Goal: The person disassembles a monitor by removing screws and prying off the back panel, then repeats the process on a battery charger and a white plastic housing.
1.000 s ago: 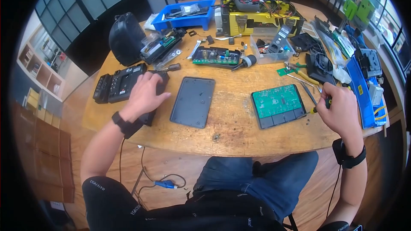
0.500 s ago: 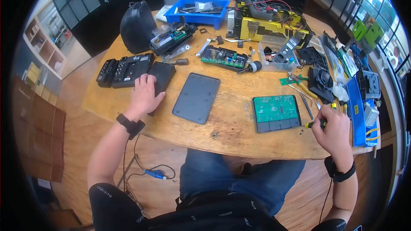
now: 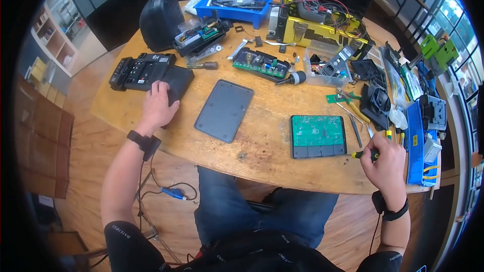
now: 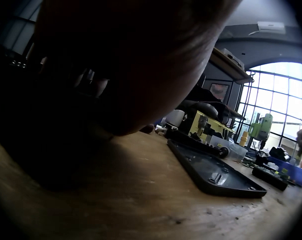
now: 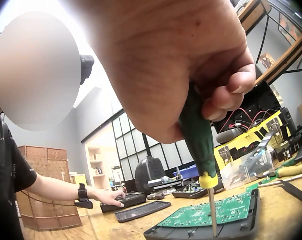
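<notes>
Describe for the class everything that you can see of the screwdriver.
The screwdriver has a dark green handle, perhaps plastic, a bright yellow collar and a slim, straight, metallic-looking shaft. The right hand curls round the handle, partly hiding it. The shaft points down at the dark casing round the green circuit board, near the corner on the hand's side. Whether the tip touches the casing cannot be told.

Matt dark plastic cover (image 3: 224,111), glossy green circuit board (image 3: 317,130), worn wooden tabletop (image 3: 267,156), and a screwdriver's smooth metal shaft (image 5: 213,212).
</notes>
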The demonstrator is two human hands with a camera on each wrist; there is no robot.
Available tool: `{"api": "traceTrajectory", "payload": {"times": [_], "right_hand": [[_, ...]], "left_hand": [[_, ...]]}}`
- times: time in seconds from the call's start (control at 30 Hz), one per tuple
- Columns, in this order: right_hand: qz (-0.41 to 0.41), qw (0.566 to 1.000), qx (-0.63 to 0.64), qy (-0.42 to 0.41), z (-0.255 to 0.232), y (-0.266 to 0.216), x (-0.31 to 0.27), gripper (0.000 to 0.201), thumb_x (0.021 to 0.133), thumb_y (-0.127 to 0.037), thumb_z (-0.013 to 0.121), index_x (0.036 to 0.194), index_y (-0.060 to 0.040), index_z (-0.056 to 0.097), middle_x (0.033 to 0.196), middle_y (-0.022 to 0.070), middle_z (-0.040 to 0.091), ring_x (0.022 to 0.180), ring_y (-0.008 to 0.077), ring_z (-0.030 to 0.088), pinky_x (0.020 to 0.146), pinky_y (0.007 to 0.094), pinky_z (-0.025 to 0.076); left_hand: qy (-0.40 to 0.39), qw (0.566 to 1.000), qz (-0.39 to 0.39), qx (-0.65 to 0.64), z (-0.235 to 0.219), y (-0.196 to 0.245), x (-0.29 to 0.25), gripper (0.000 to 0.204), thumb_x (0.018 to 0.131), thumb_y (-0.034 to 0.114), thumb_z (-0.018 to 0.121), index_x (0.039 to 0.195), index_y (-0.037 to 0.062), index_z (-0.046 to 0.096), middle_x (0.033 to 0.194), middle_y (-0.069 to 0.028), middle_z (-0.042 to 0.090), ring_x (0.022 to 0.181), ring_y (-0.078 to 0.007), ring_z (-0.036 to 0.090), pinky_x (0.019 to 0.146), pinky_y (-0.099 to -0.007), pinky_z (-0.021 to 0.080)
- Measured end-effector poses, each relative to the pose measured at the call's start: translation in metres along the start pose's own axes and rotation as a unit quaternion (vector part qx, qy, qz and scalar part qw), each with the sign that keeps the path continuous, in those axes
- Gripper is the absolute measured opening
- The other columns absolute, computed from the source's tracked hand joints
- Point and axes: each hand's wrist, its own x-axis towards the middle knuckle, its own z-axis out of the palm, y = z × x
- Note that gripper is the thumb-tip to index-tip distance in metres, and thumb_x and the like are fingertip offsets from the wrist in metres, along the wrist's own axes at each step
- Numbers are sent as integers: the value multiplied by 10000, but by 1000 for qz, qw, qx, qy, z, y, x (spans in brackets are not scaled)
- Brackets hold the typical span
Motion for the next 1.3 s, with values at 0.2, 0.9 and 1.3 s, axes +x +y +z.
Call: {"api": "traceTrajectory", "payload": {"times": [0.2, 0.9, 1.3], "right_hand": [[-3, 1000, -21, 17, 1, -12, -3, 122, 783, -89, 716, 792, -73, 595, 724, 150, 654, 635, 381, 654, 570, 478, 483], [17, 999, -26, 18, 0, -15, -3, 123, 793, -135, 724, 799, -76, 616, 691, 147, 662, 606, 362, 662, 565, 466, 503], [46, 999, 22, -11, -6, -15, -4, 161, 765, -118, 738, 810, -67, 592, 691, 141, 621, 630, 364, 639, 571, 451, 475]], "left_hand": [[-14, 1000, 1, 8, 0, -9, 11, 562, 879, 282, 803, 1289, 29, 514, 1334, -196, 529, 1152, -446, 576, 1005, -510, 490], [-117, 979, 138, -91, -15, 125, -45, 689, 806, 494, 849, 1243, 12, 623, 1435, -204, 526, 1339, -409, 500, 1096, -500, 450], [-90, 993, 68, -16, 5, 114, -27, 673, 824, 415, 810, 1315, 34, 553, 1508, -212, 463, 1383, -421, 451, 1080, -571, 421]]}}
